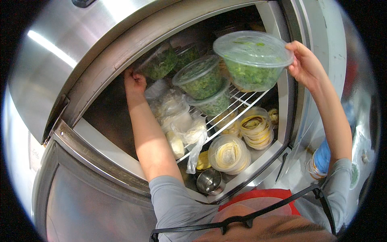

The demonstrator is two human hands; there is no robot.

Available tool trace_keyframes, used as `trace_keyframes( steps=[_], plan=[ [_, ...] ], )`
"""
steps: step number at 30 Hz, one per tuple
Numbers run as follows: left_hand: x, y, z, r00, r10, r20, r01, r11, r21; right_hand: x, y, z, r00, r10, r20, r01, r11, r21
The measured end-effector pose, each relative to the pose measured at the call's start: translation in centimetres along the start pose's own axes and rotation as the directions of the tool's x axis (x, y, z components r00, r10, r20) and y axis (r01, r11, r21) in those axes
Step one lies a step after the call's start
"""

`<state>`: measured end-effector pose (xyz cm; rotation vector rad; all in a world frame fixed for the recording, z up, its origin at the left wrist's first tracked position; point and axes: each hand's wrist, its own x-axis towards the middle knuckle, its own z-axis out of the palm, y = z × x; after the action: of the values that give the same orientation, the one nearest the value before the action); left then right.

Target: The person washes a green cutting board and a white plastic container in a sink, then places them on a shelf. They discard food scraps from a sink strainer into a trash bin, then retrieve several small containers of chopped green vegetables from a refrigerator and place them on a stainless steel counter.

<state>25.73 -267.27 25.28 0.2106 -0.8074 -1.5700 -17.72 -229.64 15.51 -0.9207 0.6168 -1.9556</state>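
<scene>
My right hand (302,62) grips the rim of a lidded clear plastic tub of chopped greens (254,60), held up at the right side of an open refrigerator, above its wire shelf. My left hand (135,81) reaches deep inside at the left, its fingers curled against the lower left end of another tub of greens (160,62), which is tilted; whether it grips the tub I cannot tell. Between the hands, two lidded tubs of greens stand stacked, an upper one (199,78) on a lower one (211,101). Plastic bags of pale food (178,118) lie beside my left forearm.
The white wire shelf (242,116) has its front edge facing me. Below it are round containers of pale yellow strips (229,154) and layered food (256,127), plus a small metal pot (210,181). The steel door frame (254,169) borders the opening; a blue item (322,157) is at right.
</scene>
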Motion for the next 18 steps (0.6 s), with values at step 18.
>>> trace_keyframes(
  steps=[18],
  plan=[
    [-2.8,1.5,-0.9,0.992,0.084,-0.091,-0.082,0.996,0.027,15.7,5.2,8.2,0.972,0.064,0.224,0.047,0.888,-0.457]
  ],
)
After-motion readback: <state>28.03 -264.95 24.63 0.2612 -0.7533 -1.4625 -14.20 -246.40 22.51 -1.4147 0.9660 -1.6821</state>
